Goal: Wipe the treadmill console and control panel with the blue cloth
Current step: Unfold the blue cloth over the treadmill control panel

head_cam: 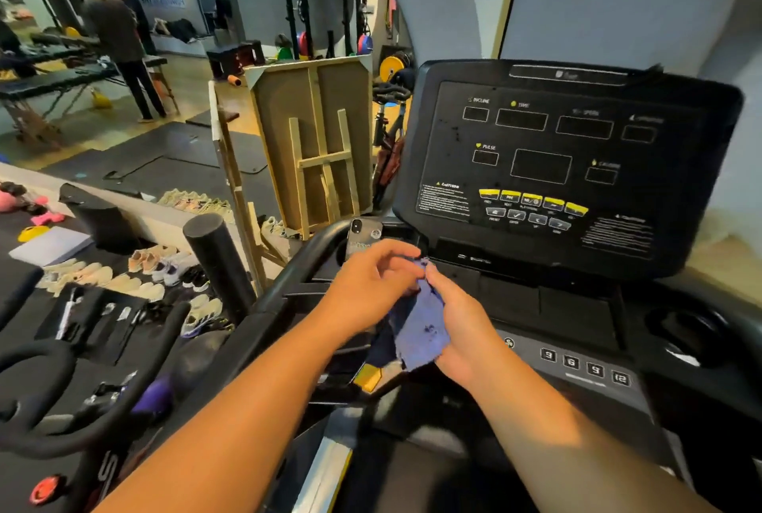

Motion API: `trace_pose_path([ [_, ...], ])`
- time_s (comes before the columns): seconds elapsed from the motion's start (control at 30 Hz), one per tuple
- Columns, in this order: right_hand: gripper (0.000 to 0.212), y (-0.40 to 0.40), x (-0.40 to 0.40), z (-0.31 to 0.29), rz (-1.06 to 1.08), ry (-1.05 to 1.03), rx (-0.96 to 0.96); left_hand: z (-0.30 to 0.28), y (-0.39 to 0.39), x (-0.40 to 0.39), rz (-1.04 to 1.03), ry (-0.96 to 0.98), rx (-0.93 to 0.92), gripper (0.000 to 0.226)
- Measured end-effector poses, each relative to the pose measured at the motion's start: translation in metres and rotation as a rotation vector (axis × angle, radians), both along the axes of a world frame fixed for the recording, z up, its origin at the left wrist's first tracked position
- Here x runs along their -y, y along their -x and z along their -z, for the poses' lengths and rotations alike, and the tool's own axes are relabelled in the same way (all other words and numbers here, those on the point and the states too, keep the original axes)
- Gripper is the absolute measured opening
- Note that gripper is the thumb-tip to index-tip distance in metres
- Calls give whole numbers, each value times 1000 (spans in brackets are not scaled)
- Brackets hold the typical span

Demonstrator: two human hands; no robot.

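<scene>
The black treadmill console (569,166) stands upright at the right, with dark display windows and a row of yellow buttons. Below it lies the control panel (585,368) with numbered keys. In front of the console's lower edge both my hands hold the blue cloth (424,327). My left hand (371,286) pinches the cloth's upper part. My right hand (462,319) grips it from the right side, and the cloth hangs down between them, above the panel and not touching it.
A phone (363,238) stands in the holder left of the console. A cup holder (688,327) sits at the right. An exercise bike handlebar (62,401) is at lower left, with shoes (165,265) on the floor and a wooden frame (313,141) behind.
</scene>
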State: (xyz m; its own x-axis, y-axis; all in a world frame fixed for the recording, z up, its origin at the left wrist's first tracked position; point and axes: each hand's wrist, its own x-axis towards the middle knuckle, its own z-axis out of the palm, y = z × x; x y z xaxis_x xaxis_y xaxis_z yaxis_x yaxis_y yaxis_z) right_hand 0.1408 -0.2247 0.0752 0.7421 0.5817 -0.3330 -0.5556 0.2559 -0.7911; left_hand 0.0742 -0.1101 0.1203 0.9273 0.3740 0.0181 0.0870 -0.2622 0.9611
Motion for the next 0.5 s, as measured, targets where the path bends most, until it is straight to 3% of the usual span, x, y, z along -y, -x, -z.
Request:
trace_pose_path([
  [0.13, 24, -13, 39, 6, 57, 112, 97, 12, -19, 17, -60, -5, -63, 11],
  [0.27, 23, -14, 60, 9, 96, 161, 206, 21, -29, 41, 15, 24, -158, 59],
  [0.33, 24, -14, 68, 7, 96, 171, 270, 22, -34, 53, 24, 33, -177, 66],
  [0.43, 33, -16, 77, 5, 126, 176, 291, 25, -44, 61, 20, 111, -198, 50],
  [0.5, 20, -16, 84, 4, 174, 127, 234, 26, -48, 64, 52, 197, -203, 36],
])
